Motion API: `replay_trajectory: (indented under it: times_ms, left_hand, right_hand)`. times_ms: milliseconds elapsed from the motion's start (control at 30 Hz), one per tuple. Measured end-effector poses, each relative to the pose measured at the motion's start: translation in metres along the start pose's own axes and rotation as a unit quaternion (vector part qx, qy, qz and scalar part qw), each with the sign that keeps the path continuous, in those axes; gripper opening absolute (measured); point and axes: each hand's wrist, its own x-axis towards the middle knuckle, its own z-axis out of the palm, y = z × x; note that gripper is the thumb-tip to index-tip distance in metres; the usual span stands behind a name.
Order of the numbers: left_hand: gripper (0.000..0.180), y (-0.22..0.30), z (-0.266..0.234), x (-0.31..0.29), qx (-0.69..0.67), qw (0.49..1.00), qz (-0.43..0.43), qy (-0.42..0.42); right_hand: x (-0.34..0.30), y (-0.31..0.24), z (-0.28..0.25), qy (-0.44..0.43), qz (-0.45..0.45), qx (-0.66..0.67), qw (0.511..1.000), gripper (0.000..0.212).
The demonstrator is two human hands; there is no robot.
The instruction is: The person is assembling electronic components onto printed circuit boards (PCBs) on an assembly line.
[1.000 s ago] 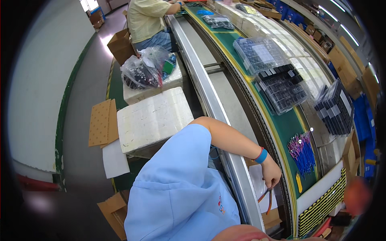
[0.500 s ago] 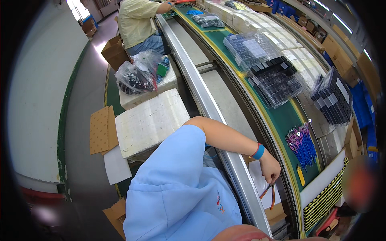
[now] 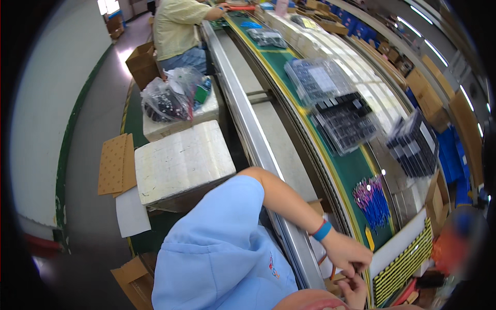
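The person's left hand, a blue wristband on its wrist, hangs at the near edge of the green conveyor belt, fingers curled in a pinching grip, on what cannot be made out. The right hand lies just below, fingertips nearly touching the left's; its grip cannot be told. A bundle of blue and pink wires lies on the belt nearby, beyond a black component tray.

Wire bundle close beyond hands
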Motion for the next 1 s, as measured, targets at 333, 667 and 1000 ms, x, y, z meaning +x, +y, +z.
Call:
replay_trajectory:
  times_ms: [333,667,1000]
  left_hand:
    - [0.022,-0.012,0.009,-0.013,0.044,0.994,0.082,-0.058]
    - [0.023,0.003,0.016,-0.017,0.071,0.992,0.059,-0.088]
    - [0.017,0.012,0.017,-0.017,0.035,0.988,0.098,-0.116]
  right_hand:
    - [0.059,0.058,0.032,-0.077,-0.139,-0.148,0.976,0.042]
    - [0.053,0.073,0.052,-0.087,-0.181,-0.137,0.970,0.040]
    - [0.045,0.073,0.066,-0.034,-0.213,-0.144,0.966,0.037]
